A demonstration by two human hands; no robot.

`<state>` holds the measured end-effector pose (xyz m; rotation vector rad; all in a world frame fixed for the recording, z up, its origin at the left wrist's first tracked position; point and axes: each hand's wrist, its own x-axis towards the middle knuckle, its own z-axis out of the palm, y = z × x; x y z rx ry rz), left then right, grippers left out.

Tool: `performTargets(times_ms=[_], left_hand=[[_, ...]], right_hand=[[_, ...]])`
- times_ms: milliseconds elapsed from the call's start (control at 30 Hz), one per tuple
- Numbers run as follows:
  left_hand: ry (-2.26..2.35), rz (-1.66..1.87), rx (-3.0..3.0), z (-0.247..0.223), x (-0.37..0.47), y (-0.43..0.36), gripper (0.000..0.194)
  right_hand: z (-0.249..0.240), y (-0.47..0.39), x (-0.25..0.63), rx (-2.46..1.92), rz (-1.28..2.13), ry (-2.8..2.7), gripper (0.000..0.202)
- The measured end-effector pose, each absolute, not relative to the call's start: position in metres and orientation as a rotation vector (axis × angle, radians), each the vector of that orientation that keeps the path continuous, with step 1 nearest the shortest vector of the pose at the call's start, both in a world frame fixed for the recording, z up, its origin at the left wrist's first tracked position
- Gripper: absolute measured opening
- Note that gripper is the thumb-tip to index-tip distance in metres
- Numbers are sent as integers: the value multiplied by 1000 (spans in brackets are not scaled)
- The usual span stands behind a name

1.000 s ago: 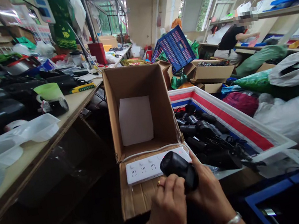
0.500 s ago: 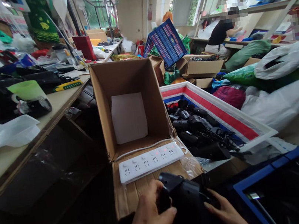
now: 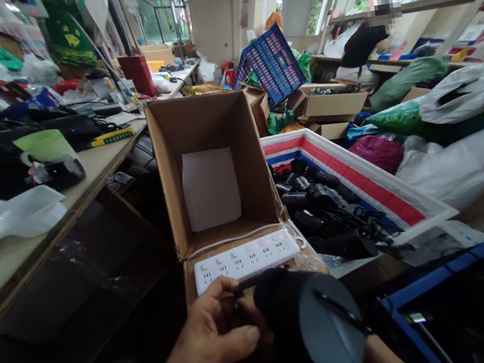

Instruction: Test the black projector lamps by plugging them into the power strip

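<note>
A black cylindrical device (image 3: 284, 314) with a flat, dark-grey round end (image 3: 330, 329) is held in front of me, its end turned toward the right. A narrow black part crosses that face. My left hand (image 3: 213, 325) is beside the device with thumb and fingers curled, pinching a thin black cord (image 3: 256, 279) at its upper left. My right hand (image 3: 382, 358) is behind and under the device; its fingers are largely hidden. Just beyond the hands, a white power strip (image 3: 249, 259) lies on the flap of an open cardboard box (image 3: 164, 181).
A striped white-rimmed bin (image 3: 349, 171) with several black corded devices stands to the right. Nearer is a blue-edged crate (image 3: 393, 310). A cluttered workbench (image 3: 97, 160) runs along the left. Another person (image 3: 362, 45) works at the far right.
The black device has been turned so that its round grey end shows. My left hand has shifted left to the cord, and my right hand has gone behind the device.
</note>
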<state>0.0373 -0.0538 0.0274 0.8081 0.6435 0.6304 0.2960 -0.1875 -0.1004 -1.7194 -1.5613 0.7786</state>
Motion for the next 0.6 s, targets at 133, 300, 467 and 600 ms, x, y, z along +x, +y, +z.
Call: performTargets(times_ms=[133, 300, 467, 600], left_hand=[[809, 768, 748, 40, 12, -41, 47], [902, 877, 636, 38, -9, -31, 46], [861, 869, 505, 12, -13, -29, 33], [819, 892, 424, -1, -11, -27, 29]], right_hand=[[-77, -153, 317, -1737, 310, -1568, 18], [-45, -78, 323, -1670, 184, -1474, 18], [-62, -5, 296, -1505, 459, -1680, 25], [-80, 18, 286, -1476, 525, -1776, 24]])
